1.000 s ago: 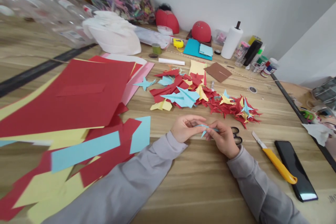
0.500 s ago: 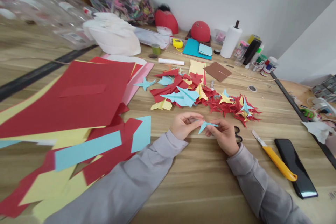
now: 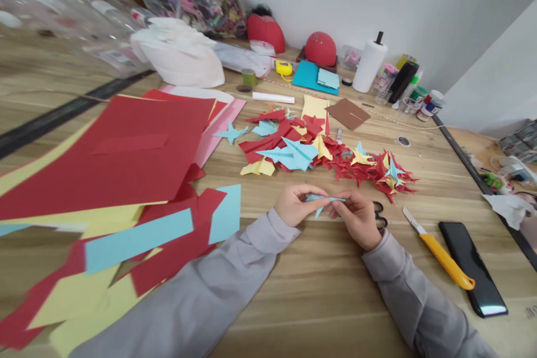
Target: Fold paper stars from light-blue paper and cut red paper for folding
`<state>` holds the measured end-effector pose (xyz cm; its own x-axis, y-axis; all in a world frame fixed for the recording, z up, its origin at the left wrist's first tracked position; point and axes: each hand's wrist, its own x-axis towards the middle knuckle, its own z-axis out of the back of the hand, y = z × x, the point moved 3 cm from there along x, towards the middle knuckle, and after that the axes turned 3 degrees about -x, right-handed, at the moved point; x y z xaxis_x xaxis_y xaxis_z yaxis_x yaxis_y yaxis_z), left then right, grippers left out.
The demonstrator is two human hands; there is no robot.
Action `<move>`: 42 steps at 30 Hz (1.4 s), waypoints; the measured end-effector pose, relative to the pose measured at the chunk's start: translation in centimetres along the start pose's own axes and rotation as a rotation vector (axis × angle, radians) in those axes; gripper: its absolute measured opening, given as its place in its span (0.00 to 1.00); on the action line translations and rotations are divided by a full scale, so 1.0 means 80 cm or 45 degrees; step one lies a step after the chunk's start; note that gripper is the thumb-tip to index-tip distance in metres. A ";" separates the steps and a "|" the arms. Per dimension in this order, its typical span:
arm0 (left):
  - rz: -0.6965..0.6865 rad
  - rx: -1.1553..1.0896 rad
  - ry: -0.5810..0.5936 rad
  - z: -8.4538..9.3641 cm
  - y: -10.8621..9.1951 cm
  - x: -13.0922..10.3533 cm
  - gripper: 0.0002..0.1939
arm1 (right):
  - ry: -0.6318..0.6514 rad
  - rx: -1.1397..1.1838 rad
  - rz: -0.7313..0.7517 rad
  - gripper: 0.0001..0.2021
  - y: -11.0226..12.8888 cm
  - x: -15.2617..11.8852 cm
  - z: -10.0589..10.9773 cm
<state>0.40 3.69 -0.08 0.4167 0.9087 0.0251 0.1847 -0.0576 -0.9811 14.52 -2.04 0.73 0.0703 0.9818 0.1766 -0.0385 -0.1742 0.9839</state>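
Between my two hands is a small folded light-blue paper star (image 3: 319,211), partly covered by my fingers. My left hand (image 3: 296,205) is closed on its left side, thumb on the near face. My right hand (image 3: 359,218) pinches its right point between thumb and fingers. Just beyond my hands lies a heap of folded red, yellow and blue paper pieces (image 3: 293,152), with many small stars (image 3: 392,172) at its right end. A separate blue paper star (image 3: 231,133) rests left of the heap. Black scissors (image 3: 380,213), partly hidden, lie beside my right hand.
Large red sheets (image 3: 126,151) and cut paper strips (image 3: 142,240) cover the table's left. To the right are a yellow craft knife (image 3: 444,260), its blade out, and a black phone (image 3: 474,268). Jars (image 3: 432,106), a white roll (image 3: 369,67) and pincushions (image 3: 320,49) stand at the back.
My left hand has shifted slightly, its thumb now lying further over the blue paper star. The star has tilted and shows less of its face. The right hand is nearly still.
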 end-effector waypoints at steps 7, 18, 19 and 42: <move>-0.063 0.094 0.072 -0.001 -0.001 0.000 0.12 | 0.032 -0.008 -0.045 0.07 -0.001 0.000 0.001; -0.105 0.106 0.068 0.004 -0.001 0.001 0.10 | 0.131 -0.107 0.001 0.10 -0.002 -0.002 0.002; -0.102 0.111 0.066 0.003 -0.001 0.001 0.10 | 0.123 -0.116 0.004 0.11 -0.002 -0.002 0.002; -0.332 0.400 0.085 -0.007 -0.018 -0.008 0.06 | 0.198 0.087 -0.236 0.13 -0.005 0.005 -0.003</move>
<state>0.34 2.98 1.45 0.4504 0.8469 0.2828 0.0150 0.3095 -0.9508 14.31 -1.53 0.44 -0.0843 0.9964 -0.0079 0.0289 0.0104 0.9995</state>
